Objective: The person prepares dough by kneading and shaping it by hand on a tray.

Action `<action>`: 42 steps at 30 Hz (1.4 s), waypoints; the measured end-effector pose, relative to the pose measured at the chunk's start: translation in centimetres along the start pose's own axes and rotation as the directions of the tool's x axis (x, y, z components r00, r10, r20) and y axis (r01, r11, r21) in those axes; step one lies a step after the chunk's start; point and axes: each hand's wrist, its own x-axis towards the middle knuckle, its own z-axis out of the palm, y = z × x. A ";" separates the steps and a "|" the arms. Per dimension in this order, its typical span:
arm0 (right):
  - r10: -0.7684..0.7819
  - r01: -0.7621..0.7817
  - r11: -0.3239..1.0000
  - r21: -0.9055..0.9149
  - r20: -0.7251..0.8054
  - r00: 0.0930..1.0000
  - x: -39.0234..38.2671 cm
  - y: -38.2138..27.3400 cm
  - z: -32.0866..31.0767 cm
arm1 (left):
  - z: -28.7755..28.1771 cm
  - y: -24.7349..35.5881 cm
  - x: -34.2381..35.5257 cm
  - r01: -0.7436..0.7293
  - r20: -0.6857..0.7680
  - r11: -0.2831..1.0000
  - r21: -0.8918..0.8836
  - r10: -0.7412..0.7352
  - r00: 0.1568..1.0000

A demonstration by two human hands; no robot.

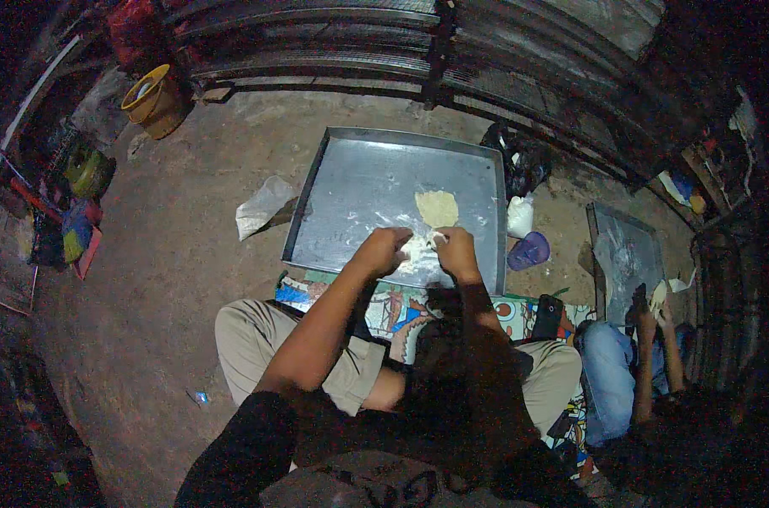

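Observation:
A large grey metal tray (351,182) lies on the floor in front of me, dusted with flour. In its near part, a pale piece of dough (417,251) lies between my hands. My left hand (384,251) has its fingers curled closed at the dough's left edge. Pinched at the opposite edge is my right hand (457,253), thumb and fingers together. Just beyond them rests a flat, roughly round sheet of dough (437,208), with neither hand on it. My fingers partly hide the piece between them.
Right of the tray are a purple cup (529,251), a white bag (520,217) and a black plastic bag (524,161). A phone (549,317) lies on the patterned mat (393,306). Another person's hands (655,318) hold dough beside a second tray (626,254). A yellow bucket (157,106) stands far left.

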 end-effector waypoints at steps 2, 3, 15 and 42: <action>-0.140 0.141 0.989 -0.053 0.028 0.990 -0.5 0.3 1.9 | 1.5 -4.0 0.0 -0.205 -0.056 0.969 0.135 0.214 0.975; -0.208 0.211 0.974 -0.083 0.041 0.977 -0.7 0.2 2.2 | 2.1 -5.2 0.1 -0.304 -0.073 0.930 0.205 0.324 0.943; 0.003 0.004 0.999 -0.048 0.145 0.989 -0.6 -1.9 2.8 | 2.0 -2.5 0.8 -0.067 -0.118 0.997 0.040 0.071 0.990; -0.036 0.011 0.896 -0.443 -0.048 0.998 -1.0 -0.6 5.6 | 2.2 -3.4 0.6 -0.036 -0.168 0.979 0.202 0.071 0.983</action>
